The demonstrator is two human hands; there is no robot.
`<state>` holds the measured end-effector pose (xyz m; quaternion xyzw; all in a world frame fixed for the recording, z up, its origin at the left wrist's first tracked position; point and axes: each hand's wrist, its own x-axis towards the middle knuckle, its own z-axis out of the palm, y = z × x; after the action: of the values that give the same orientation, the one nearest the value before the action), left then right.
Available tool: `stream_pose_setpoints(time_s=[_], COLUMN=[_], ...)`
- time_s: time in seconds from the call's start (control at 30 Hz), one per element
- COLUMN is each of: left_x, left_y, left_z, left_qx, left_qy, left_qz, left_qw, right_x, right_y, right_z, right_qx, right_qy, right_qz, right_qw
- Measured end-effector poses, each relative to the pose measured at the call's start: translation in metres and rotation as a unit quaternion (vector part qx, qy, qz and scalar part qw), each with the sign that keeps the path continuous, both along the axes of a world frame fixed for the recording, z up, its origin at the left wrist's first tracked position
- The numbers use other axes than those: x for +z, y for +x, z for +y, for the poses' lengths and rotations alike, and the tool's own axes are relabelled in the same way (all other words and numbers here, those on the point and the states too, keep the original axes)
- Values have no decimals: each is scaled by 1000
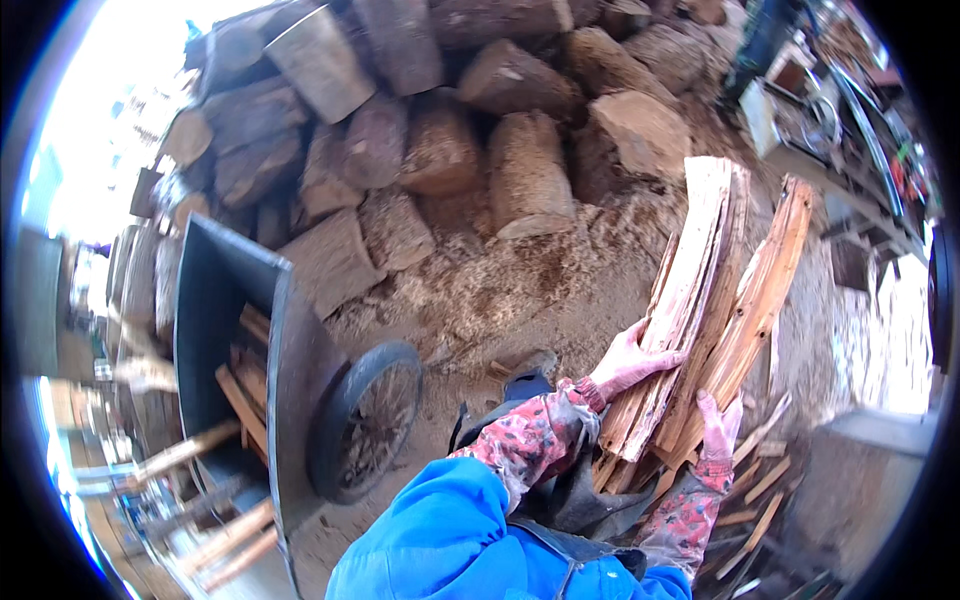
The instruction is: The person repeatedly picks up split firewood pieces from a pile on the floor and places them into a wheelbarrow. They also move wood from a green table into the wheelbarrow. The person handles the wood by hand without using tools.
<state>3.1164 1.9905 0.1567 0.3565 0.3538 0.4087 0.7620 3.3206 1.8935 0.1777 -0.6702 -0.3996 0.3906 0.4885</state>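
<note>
Several long pieces of split firewood (690,290) lie side by side across my arms at the right, their far ends pointing away from me. My left hand (638,362) is closed around the left side of the bundle, with its thumb across the pale top face. On the right side, my right hand (718,426) grips the reddish piece of split firewood (757,325) near its close end. The undersides of the pieces and some of my fingers are hidden by the wood.
A dark cart (285,350) with a spoked wheel (378,420) stands at the left, holding some split wood (243,405). Large log rounds (440,145) are heaped at the back on sawdust-covered ground (520,290). Wood splinters (765,495) lie at the lower right beside a grey block-like object (860,490).
</note>
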Motion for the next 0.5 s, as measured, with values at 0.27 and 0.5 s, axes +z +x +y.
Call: stream_pose_setpoints(time_s=[0.27,0.5], left_x=[67,107], left_y=[-82,-200], left_z=[-163,-279], left_qx=[193,347], left_qy=[100,192], left_qz=[-56,-66], left_qw=[975,916], right_x=[48,116], right_y=[-57,-194], right_z=[-83,-129], right_qx=[186,336], right_qy=[105,176], right_qz=[-19,-61], right_qw=[977,923])
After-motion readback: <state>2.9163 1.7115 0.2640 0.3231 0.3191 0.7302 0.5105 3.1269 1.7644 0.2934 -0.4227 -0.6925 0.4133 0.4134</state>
